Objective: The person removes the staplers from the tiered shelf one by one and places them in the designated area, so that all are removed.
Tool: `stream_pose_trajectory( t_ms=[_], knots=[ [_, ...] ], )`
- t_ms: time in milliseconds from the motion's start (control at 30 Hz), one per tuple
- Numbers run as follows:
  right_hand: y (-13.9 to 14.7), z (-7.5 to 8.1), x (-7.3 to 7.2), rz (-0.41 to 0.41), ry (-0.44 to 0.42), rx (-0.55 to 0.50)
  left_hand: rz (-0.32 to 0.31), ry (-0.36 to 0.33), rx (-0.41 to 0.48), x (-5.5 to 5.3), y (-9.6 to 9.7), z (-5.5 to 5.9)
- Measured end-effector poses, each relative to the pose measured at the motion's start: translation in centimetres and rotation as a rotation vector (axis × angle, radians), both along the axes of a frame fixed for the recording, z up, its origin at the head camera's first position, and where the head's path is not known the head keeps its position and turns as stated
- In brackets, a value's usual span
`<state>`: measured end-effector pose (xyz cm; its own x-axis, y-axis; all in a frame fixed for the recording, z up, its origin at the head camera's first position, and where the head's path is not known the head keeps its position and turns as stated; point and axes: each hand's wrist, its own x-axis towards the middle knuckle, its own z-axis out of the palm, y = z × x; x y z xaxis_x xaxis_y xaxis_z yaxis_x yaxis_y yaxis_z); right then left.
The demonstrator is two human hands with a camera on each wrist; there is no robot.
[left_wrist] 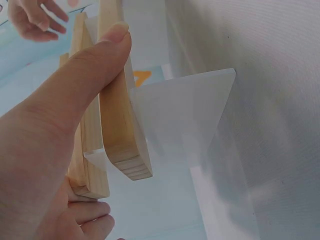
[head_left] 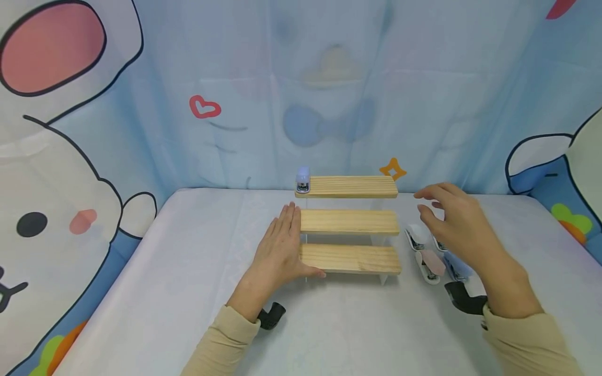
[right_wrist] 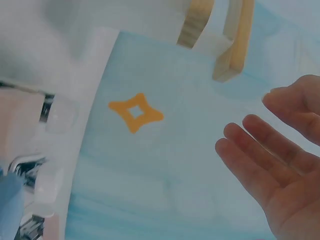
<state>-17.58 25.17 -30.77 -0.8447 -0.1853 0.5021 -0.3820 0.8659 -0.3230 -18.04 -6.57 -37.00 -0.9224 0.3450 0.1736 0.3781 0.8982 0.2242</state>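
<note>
A three-step wooden display rack (head_left: 349, 222) with clear side supports stands in front of me. Against its left side lies my left hand (head_left: 278, 249), fingers straight along the board ends. Its thumb (left_wrist: 95, 65) rests on the front of the lowest board. On the left end of the top board sits a small lavender stapler (head_left: 303, 180). My right hand (head_left: 453, 219) is raised to the right of the rack, fingers apart and nothing between them. Beneath it are a white stapler (head_left: 416, 236), a pink stapler (head_left: 430, 265) and a blue stapler (head_left: 458, 265); another is mostly hidden by the hand.
A white cloth (head_left: 197, 250) covers the table. Behind it hangs a light blue curtain (head_left: 235, 68) printed with cartoon figures, a heart and an orange star. Black wrist mounts (head_left: 463, 298) show at both wrists, the right one close to the blue stapler.
</note>
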Motion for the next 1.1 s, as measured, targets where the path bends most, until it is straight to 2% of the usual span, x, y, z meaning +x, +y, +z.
stream_pose_trajectory(
  t_ms=[267, 500, 667, 900, 1100],
  knots=[
    [-2.4, 1.0, -0.9, 0.114, 0.071, -0.027, -0.004, 0.015, -0.004, 0.0, 0.0, -0.1],
    [-4.1, 1.6, -1.8, 0.173, 0.033, -0.053, -0.001, 0.015, -0.014, 0.0, 0.0, 0.0],
    [-5.4, 1.4, -2.8, 0.242, 0.041, -0.035, 0.002, 0.009, -0.014, -0.1, 0.0, -0.1],
    [-7.3, 1.2, -3.8, 0.275, 0.070, -0.019, 0.003, 0.002, -0.009, -0.1, 0.0, -0.2],
    [-9.1, 1.7, -4.4, 0.298, 0.053, -0.017, 0.002, 0.006, -0.012, -0.1, 0.0, -0.1]
  ],
)
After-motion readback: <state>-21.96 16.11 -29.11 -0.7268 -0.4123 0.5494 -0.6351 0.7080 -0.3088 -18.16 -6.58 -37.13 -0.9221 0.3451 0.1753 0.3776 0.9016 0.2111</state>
